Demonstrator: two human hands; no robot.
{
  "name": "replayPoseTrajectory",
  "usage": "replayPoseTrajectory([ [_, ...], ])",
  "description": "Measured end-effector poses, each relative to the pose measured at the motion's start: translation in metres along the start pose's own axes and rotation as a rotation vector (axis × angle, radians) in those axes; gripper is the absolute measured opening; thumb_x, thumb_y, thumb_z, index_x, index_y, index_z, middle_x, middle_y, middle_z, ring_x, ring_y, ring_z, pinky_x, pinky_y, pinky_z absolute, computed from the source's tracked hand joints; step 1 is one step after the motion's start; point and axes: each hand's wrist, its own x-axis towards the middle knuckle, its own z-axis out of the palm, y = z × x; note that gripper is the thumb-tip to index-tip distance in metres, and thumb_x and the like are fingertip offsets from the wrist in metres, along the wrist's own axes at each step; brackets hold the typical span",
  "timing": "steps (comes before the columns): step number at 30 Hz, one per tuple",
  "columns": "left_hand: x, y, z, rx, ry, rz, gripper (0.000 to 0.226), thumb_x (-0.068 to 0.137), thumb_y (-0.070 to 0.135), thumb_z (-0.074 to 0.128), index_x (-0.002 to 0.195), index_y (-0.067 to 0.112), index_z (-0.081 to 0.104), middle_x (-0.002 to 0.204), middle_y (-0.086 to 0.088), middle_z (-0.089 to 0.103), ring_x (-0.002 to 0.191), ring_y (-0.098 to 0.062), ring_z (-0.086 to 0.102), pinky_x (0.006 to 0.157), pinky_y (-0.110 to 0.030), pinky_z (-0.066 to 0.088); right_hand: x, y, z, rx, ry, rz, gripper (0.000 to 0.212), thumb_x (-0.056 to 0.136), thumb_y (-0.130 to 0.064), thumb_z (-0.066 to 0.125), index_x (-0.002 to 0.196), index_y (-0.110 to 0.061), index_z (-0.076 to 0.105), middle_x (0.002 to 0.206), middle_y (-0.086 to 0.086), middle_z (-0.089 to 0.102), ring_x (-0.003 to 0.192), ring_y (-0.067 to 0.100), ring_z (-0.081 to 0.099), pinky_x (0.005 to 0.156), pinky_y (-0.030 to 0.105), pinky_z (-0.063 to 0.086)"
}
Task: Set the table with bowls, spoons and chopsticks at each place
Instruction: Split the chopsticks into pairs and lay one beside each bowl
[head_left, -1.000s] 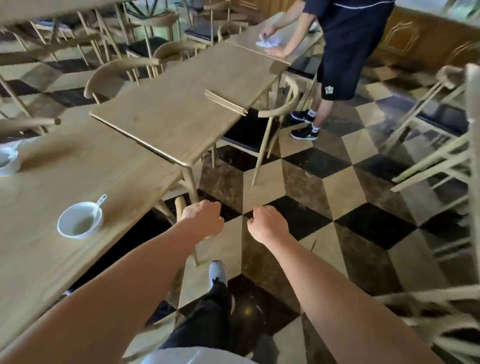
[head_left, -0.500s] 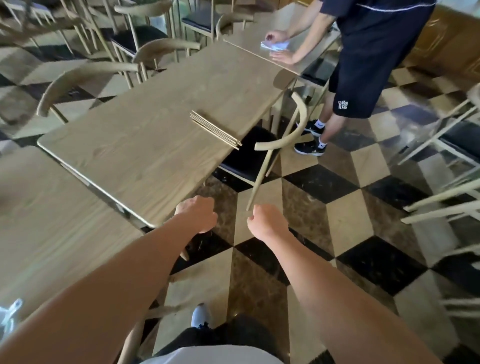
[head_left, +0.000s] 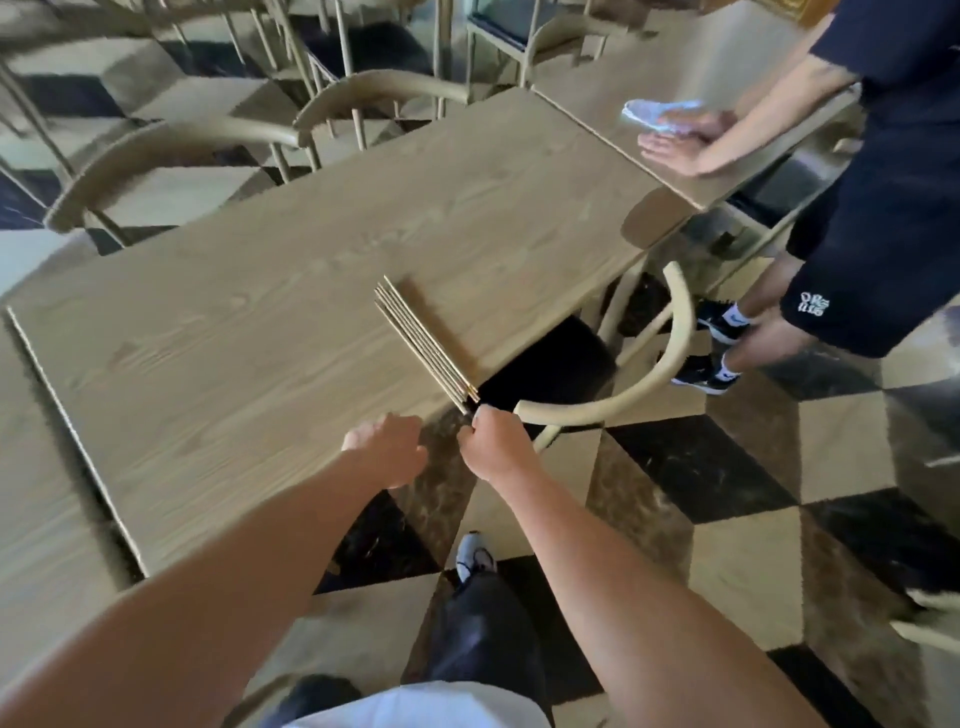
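A bundle of several wooden chopsticks (head_left: 423, 343) lies on the long wooden table (head_left: 260, 332), its near tips sticking out over the table's right edge. My right hand (head_left: 496, 441) is at those tips with curled fingers that pinch them; the fingertips are hidden behind the hand. My left hand (head_left: 387, 444) hovers curled over the table's edge just left of it and holds nothing. No bowl or spoon is in view.
A wooden chair (head_left: 649, 374) with a dark seat is tucked in just right of the chopsticks. A person in dark clothes (head_left: 883, 208) wipes the adjoining table (head_left: 691, 62) with a cloth (head_left: 654, 111). More chairs (head_left: 171, 150) line the far side. The floor is checkered.
I have walked forward past the table with the bowl. Both hands came up to this table's edge, and my right hand reached the chopsticks' near tips.
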Motion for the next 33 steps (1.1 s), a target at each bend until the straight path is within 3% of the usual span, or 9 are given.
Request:
replayPoseTrajectory([
  [4, 0.046, 0.019, -0.013, -0.079, -0.028, -0.128, 0.021, 0.098, 0.034, 0.043, 0.109, 0.021, 0.055, 0.096, 0.001, 0.059, 0.085, -0.020, 0.060, 0.067, -0.032, 0.052, 0.080, -0.006, -0.023, -0.045, -0.040, -0.057, 0.026, 0.096, -0.028, 0.055, 0.105, -0.004, 0.058, 0.104, 0.015, 0.066, 0.093, 0.031, 0.064, 0.064, 0.034, 0.044],
  [7, 0.067, 0.021, -0.017, -0.116, -0.047, -0.192, 0.019, 0.097, 0.035, 0.045, 0.106, 0.021, 0.055, 0.104, -0.001, 0.063, 0.084, -0.020, 0.059, 0.064, -0.032, 0.050, 0.129, -0.021, -0.022, -0.086, -0.082, -0.087, 0.034, 0.094, -0.031, 0.055, 0.115, -0.004, 0.056, 0.117, 0.015, 0.062, 0.108, 0.034, 0.061, 0.084, 0.040, 0.054],
  [11, 0.082, 0.008, -0.009, -0.153, -0.111, -0.279, 0.019, 0.098, 0.036, 0.047, 0.107, 0.021, 0.054, 0.110, 0.000, 0.062, 0.090, -0.021, 0.060, 0.067, -0.032, 0.048, 0.175, -0.035, 0.003, -0.232, -0.128, -0.154, 0.048, 0.094, -0.038, 0.055, 0.127, -0.003, 0.051, 0.129, 0.015, 0.054, 0.119, 0.032, 0.050, 0.099, 0.042, 0.048],
  [15, 0.089, -0.015, 0.000, -0.213, -0.132, -0.394, 0.020, 0.098, 0.039, 0.042, 0.105, 0.023, 0.053, 0.110, 0.001, 0.061, 0.084, -0.019, 0.052, 0.064, -0.032, 0.042, 0.198, -0.040, 0.035, -0.395, -0.165, -0.143, 0.057, 0.093, -0.034, 0.055, 0.141, -0.005, 0.043, 0.140, 0.017, 0.042, 0.122, 0.033, 0.051, 0.095, 0.043, 0.052],
  [20, 0.084, -0.041, 0.007, -0.336, -0.153, -0.534, 0.025, 0.095, 0.043, 0.045, 0.107, 0.025, 0.057, 0.098, 0.002, 0.057, 0.082, -0.021, 0.052, 0.061, -0.031, 0.039, 0.206, -0.042, 0.056, -0.503, -0.197, -0.214, 0.048, 0.096, -0.012, 0.046, 0.142, -0.002, 0.041, 0.128, 0.018, 0.053, 0.113, 0.032, 0.057, 0.084, 0.039, 0.052],
  [24, 0.075, -0.057, 0.015, -0.430, -0.144, -0.585, 0.025, 0.095, 0.044, 0.046, 0.106, 0.025, 0.059, 0.099, 0.001, 0.060, 0.082, -0.021, 0.054, 0.064, -0.032, 0.043, 0.209, -0.049, 0.061, -0.524, -0.172, -0.260, 0.038, 0.091, -0.016, 0.055, 0.125, 0.000, 0.056, 0.114, 0.017, 0.063, 0.100, 0.031, 0.065, 0.078, 0.037, 0.058],
  [26, 0.069, -0.063, 0.018, -0.482, -0.134, -0.594, 0.027, 0.096, 0.042, 0.045, 0.107, 0.023, 0.060, 0.098, 0.000, 0.063, 0.081, -0.021, 0.058, 0.062, -0.031, 0.045, 0.209, -0.056, 0.059, -0.480, -0.195, -0.222, 0.036, 0.092, -0.016, 0.051, 0.125, -0.002, 0.055, 0.114, 0.017, 0.066, 0.099, 0.031, 0.068, 0.073, 0.034, 0.056],
  [30, 0.051, -0.075, 0.011, -0.766, -0.114, -0.619, 0.039, 0.099, 0.048, 0.044, 0.107, 0.016, 0.063, 0.090, -0.002, 0.064, 0.083, -0.025, 0.065, 0.067, -0.031, 0.050, 0.186, -0.074, 0.063, -0.266, -0.312, -0.094, 0.028, 0.094, -0.017, 0.043, 0.120, -0.008, 0.049, 0.120, 0.018, 0.060, 0.106, 0.035, 0.061, 0.084, 0.039, 0.051],
  [33, 0.029, -0.095, 0.000, -1.113, -0.005, -0.689, 0.045, 0.094, 0.058, 0.050, 0.101, 0.016, 0.063, 0.097, -0.008, 0.073, 0.086, -0.027, 0.072, 0.075, -0.038, 0.060, 0.140, -0.101, 0.080, -0.214, -0.355, -0.230, 0.021, 0.096, -0.016, 0.037, 0.114, -0.010, 0.047, 0.108, 0.017, 0.063, 0.094, 0.034, 0.063, 0.082, 0.045, 0.054],
])
